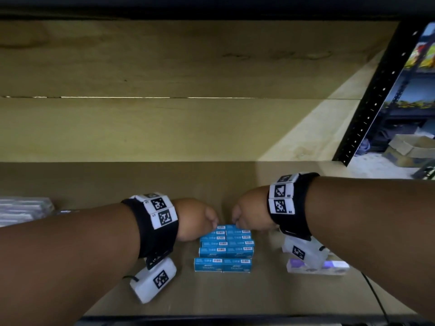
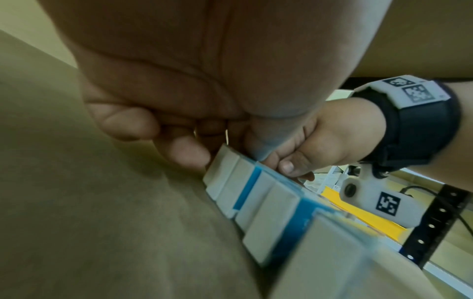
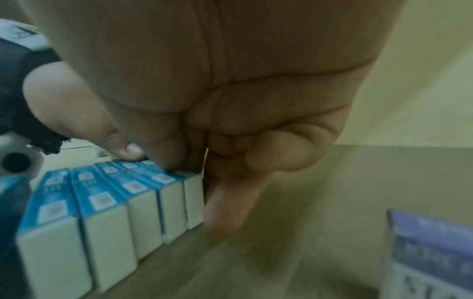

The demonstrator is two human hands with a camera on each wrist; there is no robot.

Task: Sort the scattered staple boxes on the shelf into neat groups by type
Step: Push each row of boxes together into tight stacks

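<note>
Several blue staple boxes [image 1: 226, 252] lie in tight rows on the brown shelf [image 1: 211, 292], barcodes up. Both hands meet at the farthest row [image 1: 226, 228]. My left hand [image 1: 213, 223] curls over that row's left end; in the left wrist view its thumb lies on top and a fingertip [image 2: 189, 155] touches the white end flap [image 2: 222, 168]. My right hand [image 1: 236, 224] grips the right end, thumb on the blue top and a finger [image 3: 230, 202] down behind the far box [image 3: 193, 192]. A purple staple box [image 1: 329, 267] lies to the right, partly under my right wrist camera.
A blurred grey stack of packs [image 1: 21, 210] lies at the shelf's left edge. The black perforated upright [image 1: 376, 95] stands at the right. The wooden back wall [image 1: 164, 128] rises behind the hands. Bare shelf surface shows in front of the blue boxes.
</note>
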